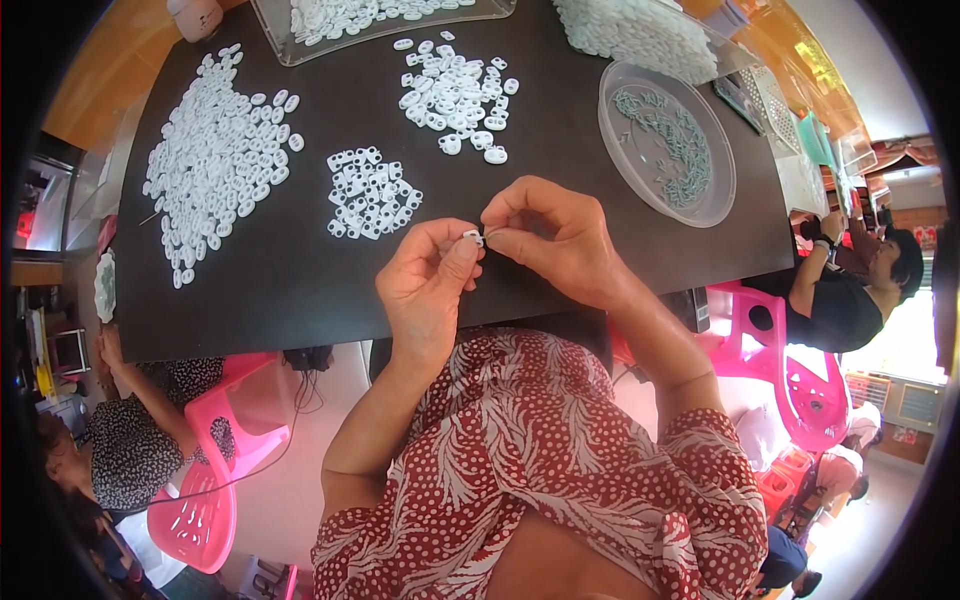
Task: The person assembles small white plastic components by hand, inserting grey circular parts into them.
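Above the table's near edge, my left hand pinches a small white plastic piece between thumb and fingers. My right hand meets it from the right, thumb and forefinger pressed together right at the piece. Whatever those right fingertips hold is too small to make out. Just beyond my left hand lies a group of small squarish white pieces with dark holes. Farther off is a loose pile of rounded white two-holed pieces. To the right stands a round clear tub with thin grey-green pins or screws inside.
A large spread of white oval pieces covers the dark table's left side. A clear tray and a heaped container of white pieces stand at the back. People sit on both sides near pink chairs.
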Motion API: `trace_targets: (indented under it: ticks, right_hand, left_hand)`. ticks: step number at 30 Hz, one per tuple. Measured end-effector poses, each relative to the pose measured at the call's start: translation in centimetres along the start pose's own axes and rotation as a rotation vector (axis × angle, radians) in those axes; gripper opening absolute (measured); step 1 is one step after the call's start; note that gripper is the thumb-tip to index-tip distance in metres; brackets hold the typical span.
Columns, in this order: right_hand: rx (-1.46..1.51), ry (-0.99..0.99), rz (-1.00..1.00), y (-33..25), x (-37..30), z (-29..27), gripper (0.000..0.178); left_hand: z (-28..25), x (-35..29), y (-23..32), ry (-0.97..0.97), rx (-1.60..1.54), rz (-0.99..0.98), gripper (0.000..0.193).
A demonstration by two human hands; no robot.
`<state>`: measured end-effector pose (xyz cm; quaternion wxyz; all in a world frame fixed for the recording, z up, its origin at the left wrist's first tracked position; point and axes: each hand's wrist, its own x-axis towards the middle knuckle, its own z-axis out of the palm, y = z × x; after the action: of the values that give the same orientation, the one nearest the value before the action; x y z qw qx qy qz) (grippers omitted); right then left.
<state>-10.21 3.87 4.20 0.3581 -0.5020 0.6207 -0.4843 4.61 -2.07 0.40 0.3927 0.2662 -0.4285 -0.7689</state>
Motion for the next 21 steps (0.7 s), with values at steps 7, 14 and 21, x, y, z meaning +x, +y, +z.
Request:
trace_targets:
  ticks: [7, 14, 21]
  right_hand:
    - [-0.023, 0.034, -0.025, 0.3, 0.0, 0.7, 0.013]
    - [0.006, 0.1, -0.086, 1.1, 0.0, 1.8, 0.012]
    - [0.086, 0.134, 0.004, 1.1, -0.3, 2.8, 0.011]
  left_hand:
    - [-0.1, -0.3, 0.0, 0.023, 0.115, 0.035, 0.013]
    - [-0.8, -0.3, -1.4, 0.024, 0.367, 0.239, 0.012]
    - [-0.8, -0.3, -1.4, 0.046, 0.287, 0.258, 0.012]
